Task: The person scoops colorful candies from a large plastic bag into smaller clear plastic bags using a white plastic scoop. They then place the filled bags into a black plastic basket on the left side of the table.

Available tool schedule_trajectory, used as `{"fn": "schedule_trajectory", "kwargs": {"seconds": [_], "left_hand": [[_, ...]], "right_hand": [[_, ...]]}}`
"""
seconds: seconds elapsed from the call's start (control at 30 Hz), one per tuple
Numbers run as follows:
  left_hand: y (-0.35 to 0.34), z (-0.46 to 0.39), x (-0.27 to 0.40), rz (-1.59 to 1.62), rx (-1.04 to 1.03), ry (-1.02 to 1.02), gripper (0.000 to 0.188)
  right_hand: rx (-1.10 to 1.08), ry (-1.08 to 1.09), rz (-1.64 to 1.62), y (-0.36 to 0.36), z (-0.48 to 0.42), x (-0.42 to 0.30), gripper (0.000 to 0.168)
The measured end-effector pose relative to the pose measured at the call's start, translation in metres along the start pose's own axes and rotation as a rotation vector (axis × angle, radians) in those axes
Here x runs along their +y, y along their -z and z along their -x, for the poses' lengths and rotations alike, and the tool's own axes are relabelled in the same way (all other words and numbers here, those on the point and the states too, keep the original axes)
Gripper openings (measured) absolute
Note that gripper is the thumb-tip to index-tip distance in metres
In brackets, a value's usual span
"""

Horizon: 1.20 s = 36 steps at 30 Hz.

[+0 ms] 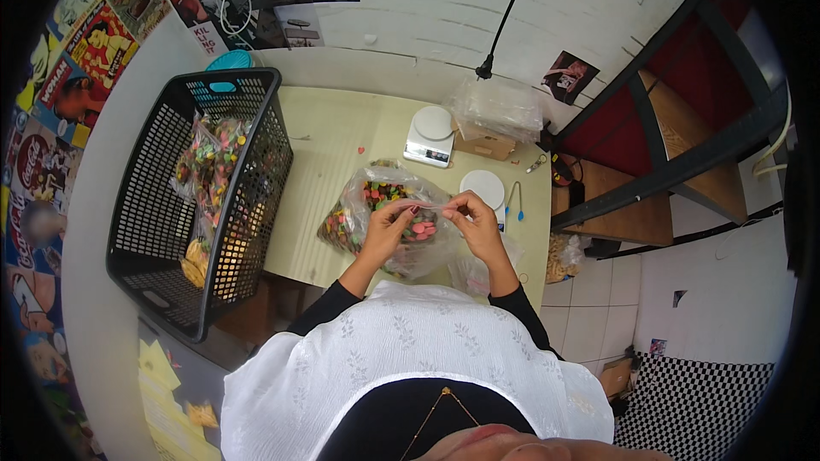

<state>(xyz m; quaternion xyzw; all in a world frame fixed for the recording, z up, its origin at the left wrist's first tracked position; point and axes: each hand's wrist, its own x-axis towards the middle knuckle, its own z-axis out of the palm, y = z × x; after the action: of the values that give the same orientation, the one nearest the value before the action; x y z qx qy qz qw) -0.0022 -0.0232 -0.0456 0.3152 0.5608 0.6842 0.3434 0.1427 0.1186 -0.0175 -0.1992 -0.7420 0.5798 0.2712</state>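
My left hand (386, 225) and my right hand (475, 221) pinch the top edge of a clear plastic bag (428, 203) between fingertips and thumbs. Pink and dark round candies (421, 229) show through the plastic below my fingers; whether they lie inside the held bag is hard to tell. Directly behind it, a large open clear bag (341, 230) full of multicoloured candies rests on the pale table (320, 121). Close to my right hand are a white kitchen scale (482, 187) and tongs with blue tips (514, 200). Flat clear bags (474, 274) lie near my right wrist.
A black perforated plastic basket (163, 275) at left holds filled candy bags (214, 166). Another white kitchen scale (430, 131) and a cardboard box (485, 144) topped with stacked plastic bags (496, 105) stand at the back. A black plug (485, 68) hangs above. Metal-framed wooden shelves (615, 205) adjoin the right side.
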Motion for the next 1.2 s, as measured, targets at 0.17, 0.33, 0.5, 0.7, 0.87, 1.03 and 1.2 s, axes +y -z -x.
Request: {"fn": "schedule_trajectory", "kwargs": {"seconds": [0.17,0.33,0.5,0.7,0.87,1.03,1.2], "left_hand": [[-0.001,-0.001,-0.001,0.007,0.042,0.026,0.016],[-0.004,-0.003,0.004,-0.072,0.029,-0.020,0.014],[-0.008,-0.002,0.009,-0.041,-0.037,-0.025,0.013],[-0.014,0.002,0.016,-0.029,-0.042,0.043,0.012],[-0.013,-0.001,0.006,0.015,-0.052,-0.026,0.012],[-0.016,0.000,0.012,-0.075,-0.092,-0.079,0.010],[-0.013,0.003,0.011,-0.035,-0.035,0.059,0.011]], "right_hand": [[-0.021,0.012,-0.013,0.005,0.003,0.002,0.011],[0.045,0.073,0.144,0.007,0.004,-0.006,0.013],[0.060,0.180,0.237,0.004,0.005,-0.023,0.015],[0.043,0.155,0.278,0.005,0.007,-0.016,0.014],[0.020,0.212,0.328,0.004,0.008,-0.029,0.013],[-0.009,0.199,0.347,0.002,0.010,-0.025,0.012],[0.015,0.167,0.357,0.003,0.010,-0.022,0.013]]}}
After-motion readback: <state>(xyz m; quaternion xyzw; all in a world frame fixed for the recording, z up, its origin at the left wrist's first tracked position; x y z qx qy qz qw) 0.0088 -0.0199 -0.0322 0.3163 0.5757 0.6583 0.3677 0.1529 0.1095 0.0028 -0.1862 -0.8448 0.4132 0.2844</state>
